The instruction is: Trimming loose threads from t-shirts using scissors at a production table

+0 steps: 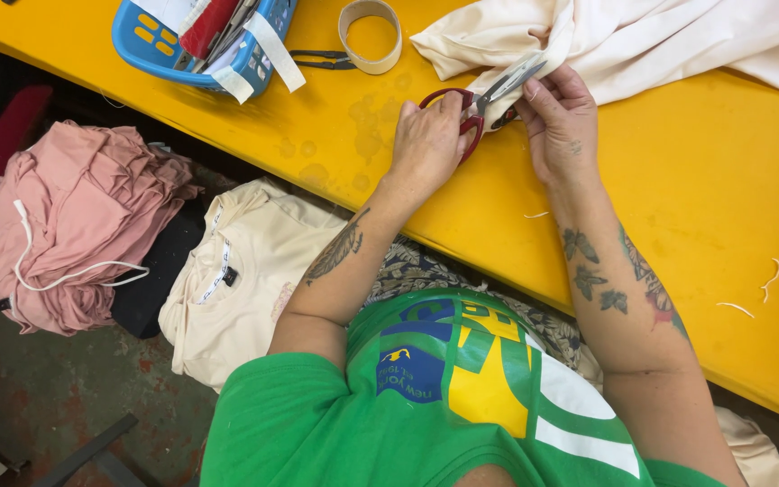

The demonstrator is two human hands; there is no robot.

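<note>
Red-handled scissors [484, 101] sit at the far middle of the yellow tabletop [696, 207], blades slightly parted and pointed at the edge of a cream garment [642, 36] that lies bunched across the far right. The left hand [427, 140] is clenched through the red loops, evidently to work the blades. The right hand [563, 122] pinches the cloth or a thread beside the blade tips (the exact contact is hidden by the fingers), probably to keep it taut for a clean snip. Short thread offcuts [773, 278] lie scattered on the tabletop to the right. Beyond the scissors stand a roll of tape [370, 36] and small dark snips [322, 59], with a blue basket [200, 45] of supplies just beside them, all within reach. Below the tabletop edge, a folded cream stack [245, 280] and a pink pile [74, 225] rest well apart from the work, seemingly sorted by colour.
</note>
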